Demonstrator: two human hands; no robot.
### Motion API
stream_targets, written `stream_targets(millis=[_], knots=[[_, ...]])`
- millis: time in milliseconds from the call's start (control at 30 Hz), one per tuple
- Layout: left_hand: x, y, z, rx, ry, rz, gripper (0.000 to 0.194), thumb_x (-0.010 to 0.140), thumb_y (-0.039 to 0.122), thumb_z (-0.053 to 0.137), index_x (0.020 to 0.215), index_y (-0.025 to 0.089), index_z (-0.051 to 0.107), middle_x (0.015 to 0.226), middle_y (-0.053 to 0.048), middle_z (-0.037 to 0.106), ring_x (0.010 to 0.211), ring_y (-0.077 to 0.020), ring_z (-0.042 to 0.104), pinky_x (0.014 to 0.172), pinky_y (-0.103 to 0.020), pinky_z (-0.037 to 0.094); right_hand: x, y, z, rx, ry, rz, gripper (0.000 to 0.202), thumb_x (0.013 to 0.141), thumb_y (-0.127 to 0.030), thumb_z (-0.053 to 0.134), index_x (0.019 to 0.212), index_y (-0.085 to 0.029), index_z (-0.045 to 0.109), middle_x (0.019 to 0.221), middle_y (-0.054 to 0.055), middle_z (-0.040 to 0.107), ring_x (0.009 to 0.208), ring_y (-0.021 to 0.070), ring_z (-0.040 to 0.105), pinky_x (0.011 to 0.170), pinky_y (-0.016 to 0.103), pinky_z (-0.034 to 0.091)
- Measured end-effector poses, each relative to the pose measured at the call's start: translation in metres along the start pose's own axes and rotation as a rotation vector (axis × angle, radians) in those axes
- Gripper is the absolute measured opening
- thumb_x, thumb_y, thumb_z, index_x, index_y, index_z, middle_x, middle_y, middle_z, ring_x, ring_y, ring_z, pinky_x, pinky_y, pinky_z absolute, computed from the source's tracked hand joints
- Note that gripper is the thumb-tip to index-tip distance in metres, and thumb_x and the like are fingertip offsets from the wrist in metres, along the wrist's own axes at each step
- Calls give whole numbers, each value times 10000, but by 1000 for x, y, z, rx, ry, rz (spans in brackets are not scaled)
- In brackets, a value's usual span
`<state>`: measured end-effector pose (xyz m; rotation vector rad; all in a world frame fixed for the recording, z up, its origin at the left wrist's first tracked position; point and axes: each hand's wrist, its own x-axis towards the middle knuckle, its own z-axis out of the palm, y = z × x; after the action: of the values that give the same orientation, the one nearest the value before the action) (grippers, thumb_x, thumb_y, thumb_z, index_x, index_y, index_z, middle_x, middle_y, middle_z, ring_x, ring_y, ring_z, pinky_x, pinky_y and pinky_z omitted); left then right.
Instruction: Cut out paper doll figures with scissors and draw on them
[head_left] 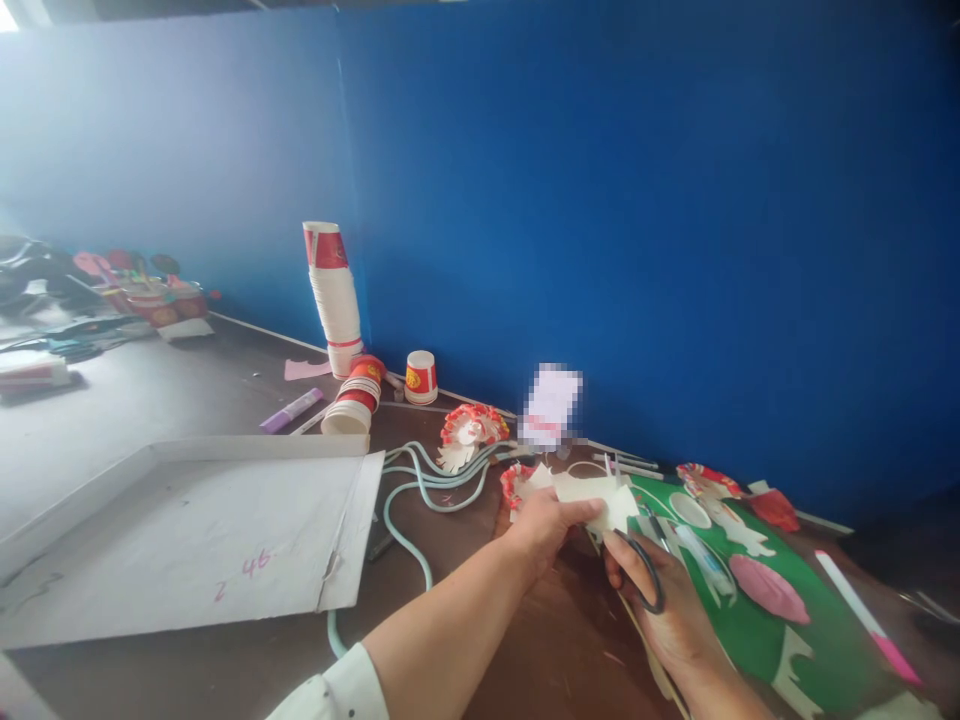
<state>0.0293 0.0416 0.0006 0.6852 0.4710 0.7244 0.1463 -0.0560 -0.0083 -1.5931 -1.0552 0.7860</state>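
Toward the right side of a dark brown bench (559, 645), a person's two bare hands work close together; the left hand (544, 525) pinches a piece of cream paper (592, 490), thumb flat on its upper face, the other fingers mostly hidden beneath; the paper juts forward beyond the thumb tip, its right part just above the right fingers.

The right hand (667, 600) curls around black-handled scissors (657, 582), one loop showing; the blades cannot be made out, so whether they are apart or together cannot be told.

Under and beside the right hand, a green sheet (742, 650) slants across the bench's right end, carrying a pink oval piece (770, 588); a pink-and-white marker (866, 615) lies by its right edge.

Along the bench's far edge, against a blue partition (637, 200), stand a tall stack of paper cups (336, 305) and one upturned cup (421, 378); a red-fringed paper ornament (474, 428) lies nearer the hands; toward the left side rests a shallow cardboard tray (135, 560), pale blue cord (335, 634) looping past its right edge.
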Motion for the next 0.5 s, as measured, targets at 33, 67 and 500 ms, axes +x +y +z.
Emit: stream_targets(millis=[33, 67, 500], knots=[[0, 0, 0, 7, 3, -4, 432, 513, 297, 858, 865, 106, 695, 800, -48, 656, 689, -116, 551, 687, -245, 385, 0, 0, 0, -13, 6, -7, 385, 802, -525, 598, 555, -240, 523, 581, 6, 546, 581, 188, 485, 552, 310, 380], [0, 0, 0, 14, 5, -7, 435, 519, 298, 856, 876, 107, 696, 804, -49, 657, 682, -114, 549, 680, -244, 384, 0, -1, 0, -21, 7, -11, 385, 801, -530, 597, 558, -240, 524, 583, 8, 550, 582, 190, 488, 553, 311, 384], [4, -4, -6, 62, -66, 50, 443, 575, 297, 832, 960, 115, 710, 962, -93, 687, 853, -181, 615, 848, -301, 425, 0, -4, -3, -141, 10, -14, 437, 793, -596, 555, 543, -238, 536, 574, 11, 572, 577, 195, 508, 561, 311, 381]])
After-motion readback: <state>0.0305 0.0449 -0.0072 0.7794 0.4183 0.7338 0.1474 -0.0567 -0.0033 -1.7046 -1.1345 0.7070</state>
